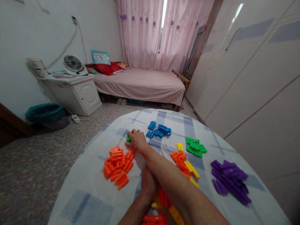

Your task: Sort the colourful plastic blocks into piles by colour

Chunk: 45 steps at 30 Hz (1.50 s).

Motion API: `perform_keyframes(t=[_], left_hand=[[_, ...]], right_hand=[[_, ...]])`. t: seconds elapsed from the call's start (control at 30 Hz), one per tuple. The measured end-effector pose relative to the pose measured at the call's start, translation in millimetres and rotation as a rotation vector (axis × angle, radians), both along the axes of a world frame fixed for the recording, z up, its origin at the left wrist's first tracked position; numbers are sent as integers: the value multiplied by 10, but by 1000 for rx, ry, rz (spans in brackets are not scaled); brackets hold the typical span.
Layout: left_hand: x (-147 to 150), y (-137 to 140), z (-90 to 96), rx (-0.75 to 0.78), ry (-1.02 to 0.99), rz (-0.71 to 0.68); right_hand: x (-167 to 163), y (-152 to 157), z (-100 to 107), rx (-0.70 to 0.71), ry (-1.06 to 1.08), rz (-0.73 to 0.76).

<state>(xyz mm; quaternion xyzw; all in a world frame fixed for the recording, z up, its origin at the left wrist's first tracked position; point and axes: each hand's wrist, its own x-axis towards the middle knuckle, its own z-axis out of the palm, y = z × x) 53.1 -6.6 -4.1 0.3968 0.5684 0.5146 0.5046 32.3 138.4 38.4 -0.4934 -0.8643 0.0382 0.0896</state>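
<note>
My right hand (137,141) reaches across to the left side of the table, fingers curled around a green plastic piece (128,138) that is partly covered. Beneath my right forearm is my left hand (149,180); its fingers are hidden. Just below the right hand lies a pile of orange plastic tube-like pieces (119,164). Blue pieces (160,130) are grouped beyond it. Right of my forearm sit mixed orange pieces (180,161) and yellow pieces (193,168). More orange pieces (154,218) show between my arms, close to me.
A green pile (196,147) and a purple pile (231,179) lie on the right of the cloth-covered round table (91,200). Past the table are a bed (145,82), a white cabinet (81,93) with a fan (73,64), a bin (45,113) and a wardrobe (253,81).
</note>
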Motion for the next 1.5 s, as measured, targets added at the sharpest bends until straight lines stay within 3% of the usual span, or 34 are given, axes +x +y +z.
perform_keyframes(t=[0.1, 0.2, 0.3, 0.4, 0.47, 0.57, 0.67, 0.8, 0.97, 1.13, 1.23, 1.37, 1.5], left_hand=[[-64, 24, 58, 184, 359, -40], [-167, 62, 61, 319, 795, 8], [-233, 86, 14, 304, 1074, -15], [-235, 85, -16, 240, 1185, -50], [-224, 79, -9, 222, 1227, -65], [-222, 79, 20, 216, 1272, -81], [-232, 86, 36, 219, 1298, -83], [-233, 72, 20, 238, 1319, -75], [-291, 126, 98, 272, 1331, -107], [-494, 520, 414, 277, 1390, 8], [-629, 842, 527, 122, 1425, -2], [-708, 1121, 489, -59, 1415, -184], [-646, 1149, 400, 24, 1457, -176]], right_hand=[[66, 26, 83, -109, -3, 104], [163, 29, 265, -219, 32, 134], [437, -72, 479, -123, 160, 95], [987, -315, 559, -7, 403, 42], [1453, -552, 489, 41, 543, -39], [2090, -974, 249, 90, 692, -343], [2446, -1365, -22, 32, 795, -541], [2511, -1633, -251, 50, 840, -654], [2475, -1640, -301, 18, 847, -614], [2515, -1627, -303, -3, 854, -590], [2524, -1631, -314, 5, 852, -580], [2530, -1623, -329, 0, 841, -574], [2545, -1606, -349, -2, 835, -561]])
